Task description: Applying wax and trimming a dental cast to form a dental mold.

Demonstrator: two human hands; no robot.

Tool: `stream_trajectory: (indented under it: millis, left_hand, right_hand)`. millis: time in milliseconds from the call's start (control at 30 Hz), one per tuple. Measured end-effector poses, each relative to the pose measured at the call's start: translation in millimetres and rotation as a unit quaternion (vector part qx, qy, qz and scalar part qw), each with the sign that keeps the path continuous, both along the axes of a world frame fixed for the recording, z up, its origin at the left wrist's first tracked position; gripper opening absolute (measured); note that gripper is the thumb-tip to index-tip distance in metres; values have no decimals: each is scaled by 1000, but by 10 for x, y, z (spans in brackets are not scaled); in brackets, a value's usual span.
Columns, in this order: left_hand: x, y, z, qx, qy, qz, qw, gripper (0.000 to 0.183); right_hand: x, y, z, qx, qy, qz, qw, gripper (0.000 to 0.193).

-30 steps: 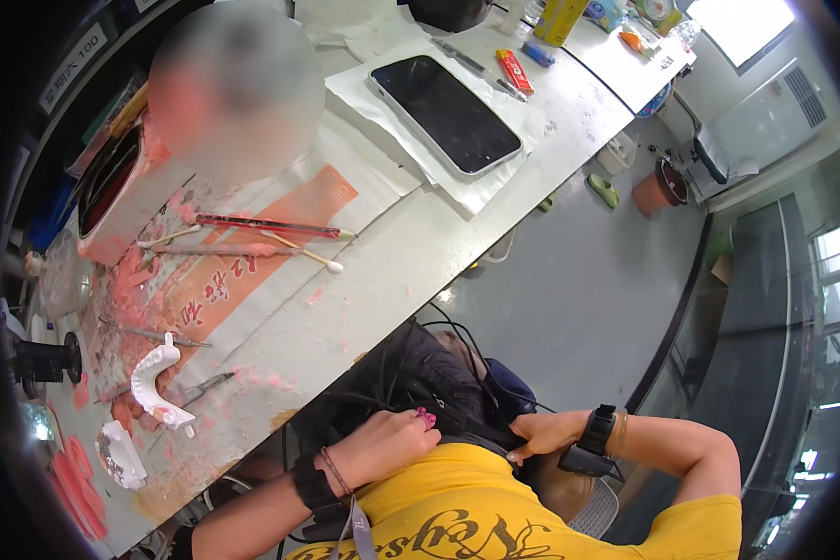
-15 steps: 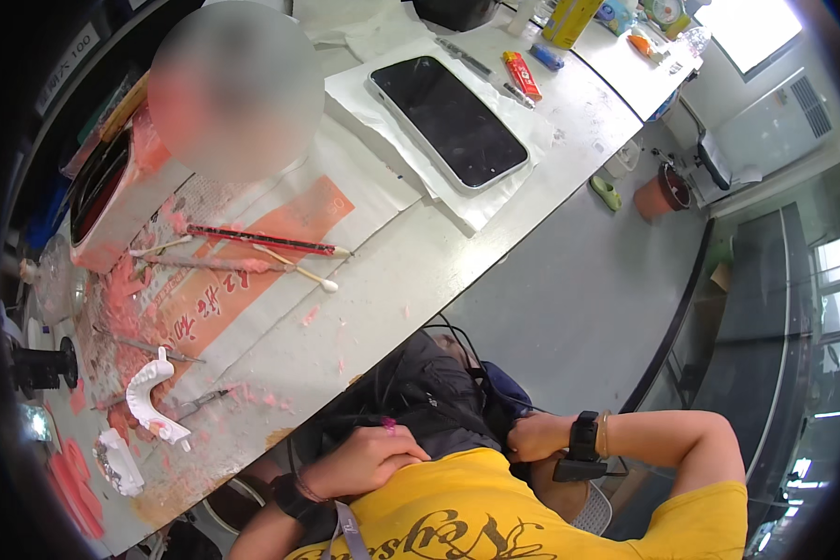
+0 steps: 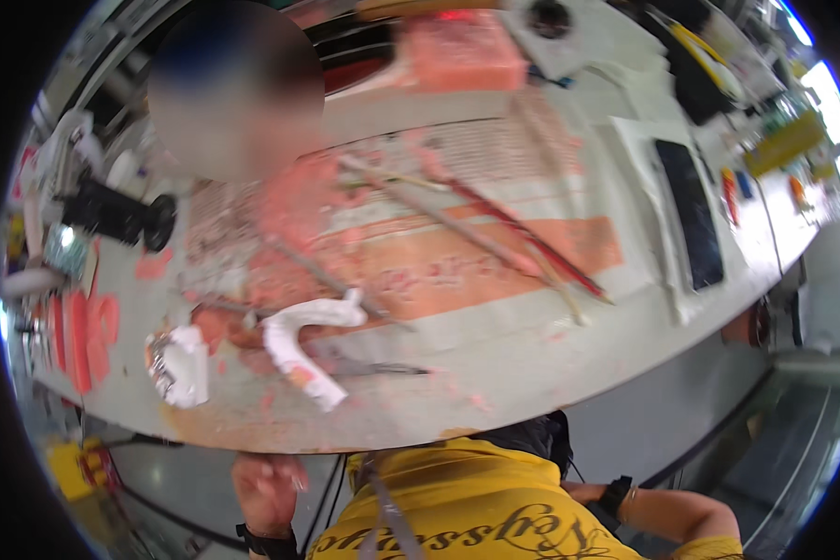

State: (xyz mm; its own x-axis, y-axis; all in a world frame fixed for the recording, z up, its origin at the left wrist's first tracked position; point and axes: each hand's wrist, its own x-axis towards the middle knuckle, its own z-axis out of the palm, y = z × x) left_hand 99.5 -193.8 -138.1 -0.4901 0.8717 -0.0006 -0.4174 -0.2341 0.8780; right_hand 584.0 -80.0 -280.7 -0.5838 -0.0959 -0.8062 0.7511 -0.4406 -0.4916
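Curling half-open, the left hand (image 3: 267, 489) pinches nothing visible; how the right hand (image 3: 582, 492) grips, I can't tell. A tooth model (image 3: 294, 347) sits at the left hand's one o'clock, probably for reach.

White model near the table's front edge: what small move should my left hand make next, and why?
I'd probably raise the left hand toward the white model. The hand appears empty just beyond the table, with the model across the front edge from it, while the right hand is partly hidden at the waist.
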Motion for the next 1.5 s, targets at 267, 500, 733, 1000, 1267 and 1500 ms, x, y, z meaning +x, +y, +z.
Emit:
stream_trajectory:
  millis: [267, 500, 733, 1000, 1267, 1500]
  left_hand:
    - [439, -1685, -813, -516, 20, -66, 854, 22]
    - [582, -1964, -850, -525, 5, -108, 844, 23]
    - [517, -2178, -887, -527, 3, -184, 830, 23]
    - [300, -1079, -946, -518, 9, -270, 812, 24]
    - [365, -1065, -1099, -500, 9, -363, 786, 25]
    - [379, -1647, -1244, -480, 7, -440, 759, 26]
  right_hand:
    - [-425, 680, 196, -22, 21, 150, 988, 45]
    - [-543, 849, 354, -15, 27, 202, 979, 43]
    - [-537, 862, 525, -4, 26, 218, 976, 42]
    - [-492, 911, 646, 20, 28, 233, 972, 40]
    - [-367, 926, 759, 44, 17, 242, 969, 38]
    - [-301, 907, 891, 65, 4, 256, 965, 37]
